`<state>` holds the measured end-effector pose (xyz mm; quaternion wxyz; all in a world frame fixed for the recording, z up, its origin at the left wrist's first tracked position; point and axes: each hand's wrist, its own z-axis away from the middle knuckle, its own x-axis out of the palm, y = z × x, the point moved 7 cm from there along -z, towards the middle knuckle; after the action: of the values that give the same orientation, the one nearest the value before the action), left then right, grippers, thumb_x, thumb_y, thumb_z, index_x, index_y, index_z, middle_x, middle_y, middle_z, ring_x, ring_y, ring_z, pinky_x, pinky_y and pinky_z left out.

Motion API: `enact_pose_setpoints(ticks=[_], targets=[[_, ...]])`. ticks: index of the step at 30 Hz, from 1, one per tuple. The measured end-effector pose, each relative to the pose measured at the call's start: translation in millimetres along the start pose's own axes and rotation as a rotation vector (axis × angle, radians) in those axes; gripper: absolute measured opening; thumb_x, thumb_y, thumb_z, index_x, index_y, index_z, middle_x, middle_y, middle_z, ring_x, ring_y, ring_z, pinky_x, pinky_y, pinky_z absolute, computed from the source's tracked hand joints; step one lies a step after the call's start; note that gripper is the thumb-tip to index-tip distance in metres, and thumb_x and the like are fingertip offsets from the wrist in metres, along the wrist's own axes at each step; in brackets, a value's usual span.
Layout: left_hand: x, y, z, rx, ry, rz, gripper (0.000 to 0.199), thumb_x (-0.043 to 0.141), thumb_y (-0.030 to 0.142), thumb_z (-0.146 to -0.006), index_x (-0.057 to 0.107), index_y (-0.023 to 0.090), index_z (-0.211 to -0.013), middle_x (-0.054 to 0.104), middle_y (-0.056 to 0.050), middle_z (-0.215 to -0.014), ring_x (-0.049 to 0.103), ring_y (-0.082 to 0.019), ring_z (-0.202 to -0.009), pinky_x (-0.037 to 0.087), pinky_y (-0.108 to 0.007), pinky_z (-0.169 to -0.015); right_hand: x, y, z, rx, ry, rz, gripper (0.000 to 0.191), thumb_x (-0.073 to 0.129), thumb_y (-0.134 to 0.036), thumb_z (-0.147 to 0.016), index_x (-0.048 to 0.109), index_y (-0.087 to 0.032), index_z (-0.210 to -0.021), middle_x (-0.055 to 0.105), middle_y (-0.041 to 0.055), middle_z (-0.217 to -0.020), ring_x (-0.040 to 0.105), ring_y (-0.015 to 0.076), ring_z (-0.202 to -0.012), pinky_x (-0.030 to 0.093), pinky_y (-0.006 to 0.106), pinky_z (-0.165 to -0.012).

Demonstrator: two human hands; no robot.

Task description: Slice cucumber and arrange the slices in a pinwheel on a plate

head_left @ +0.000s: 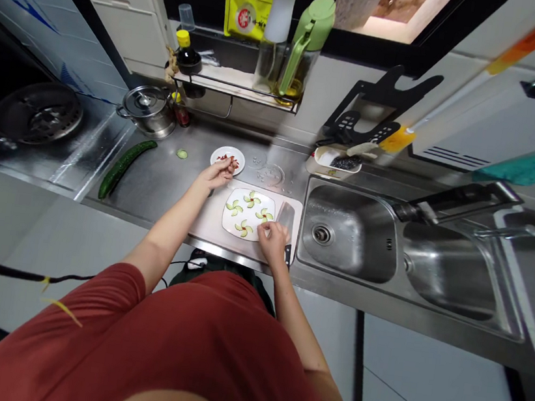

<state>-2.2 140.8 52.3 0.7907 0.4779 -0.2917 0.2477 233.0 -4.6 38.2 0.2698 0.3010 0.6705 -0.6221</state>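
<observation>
My left hand (218,173) is over the near edge of a small white plate (215,153) of red bits, its fingers curled together; whatever they hold is too small to name. At the right edge of a white square plate (248,214), my right hand (273,239) has thumb and finger pinched, with nothing plain to see between them. Several pinwheels of green slices (244,228) with red centres lie on this plate. Beneath it is a pale cutting board (210,222). A knife (287,252) with a black handle rests on the board, beside and partly behind my right hand.
A whole cucumber (122,167) and a cucumber slice (181,154) lie on the steel counter, left. Behind them stand a lidded pot (148,109) and a small bottle (180,111). A double sink (352,231) is at the right. Above, a shelf (233,89) holds bottles.
</observation>
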Motion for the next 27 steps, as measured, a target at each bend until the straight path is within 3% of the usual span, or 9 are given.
enact_pose_setpoints(ticks=[6,10,16,22,27], targets=[[29.4,5.9,18.7,0.224,-0.013,-0.424,0.023,0.076,0.027,-0.074,0.058,0.015,-0.080,0.065,-0.001,-0.075,0.053,-0.004,-0.058,0.036,-0.014,-0.049,-14.6,-30.5,-30.1,-0.050,0.037,-0.090,0.015,0.057,-0.033,-0.084,0.063,-0.022,-0.076,0.064,0.0036,-0.086,0.049,0.0235,-0.093,0.031,0.037,-0.086],[60.2,12.1,41.1,0.479,-0.044,-0.752,0.015,0.071,0.026,-0.077,0.061,0.016,-0.079,0.065,-0.001,-0.075,0.058,-0.009,-0.070,0.044,-0.020,-0.067,-31.8,-57.8,-56.6,-0.127,0.070,-0.197,0.015,0.056,-0.032,-0.085,0.061,-0.023,-0.074,0.064,0.0033,-0.086,0.052,0.0227,-0.093,0.035,0.036,-0.089],[96.9,17.1,76.6,0.697,-0.041,-1.130,0.006,0.062,0.022,-0.082,0.064,0.017,-0.079,0.065,-0.002,-0.080,0.056,-0.013,-0.076,0.042,-0.025,-0.077,-52.4,-89.5,-85.2,-0.235,0.117,-0.296,0.014,0.058,-0.033,-0.086,0.062,-0.023,-0.078,0.063,0.0028,-0.089,0.053,0.0213,-0.095,0.037,0.037,-0.092],[108.7,16.8,90.8,0.778,-0.059,-1.333,0.008,0.058,0.025,-0.085,0.064,0.020,-0.082,0.065,-0.004,-0.085,0.056,-0.018,-0.085,0.041,-0.029,-0.086,-53.6,-105.3,-92.3,-0.280,0.114,-0.361,0.015,0.061,-0.036,-0.086,0.064,-0.023,-0.079,0.061,0.0026,-0.093,0.052,0.0215,-0.099,0.036,0.038,-0.095],[108.8,15.3,95.6,0.771,-0.075,-1.343,0.007,0.060,0.025,-0.084,0.064,0.021,-0.082,0.064,-0.004,-0.085,0.056,-0.020,-0.088,0.040,-0.031,-0.088,-52.1,-109.6,-90.3,-0.304,0.115,-0.394,0.013,0.062,-0.033,-0.084,0.064,-0.022,-0.077,0.061,0.0029,-0.092,0.052,0.0213,-0.097,0.036,0.039,-0.095]])
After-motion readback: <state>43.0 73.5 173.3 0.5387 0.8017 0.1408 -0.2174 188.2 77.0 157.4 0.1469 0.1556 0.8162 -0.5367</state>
